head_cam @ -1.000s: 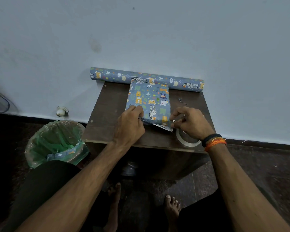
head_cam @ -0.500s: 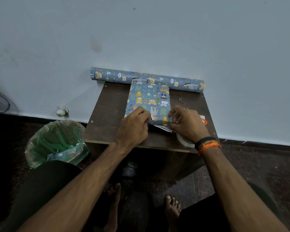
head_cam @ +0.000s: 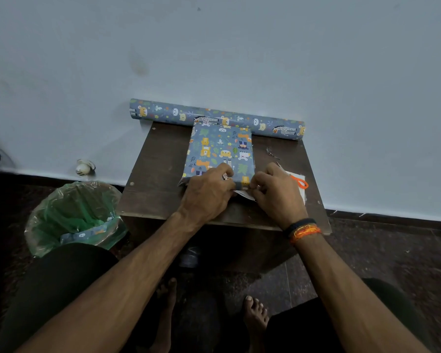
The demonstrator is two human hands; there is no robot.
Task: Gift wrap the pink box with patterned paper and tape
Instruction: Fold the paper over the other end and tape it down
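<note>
The box (head_cam: pixel 220 151), already covered in patterned paper, is set mid-surface just in front of the roll (head_cam: pixel 217 119). Its near end is pinned by the left hand (head_cam: pixel 207 193), fingers curled on the fold, while the white flap (head_cam: pixel 245 194) is pinched by the right hand (head_cam: pixel 275 193), seemingly so the end can be closed for taping.

Wrapped box (head_cam: pixel 220 151) on table (head_cam: pixel 153 189) — paper roll (head_cam: pixel 214 118) behind; bin (head_cam: pixel 71 217) left.

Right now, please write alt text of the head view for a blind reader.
Both hands, left and right, fold paper at the near end of a wrapped box on a small table. A paper roll lies behind, against the wall.
</note>
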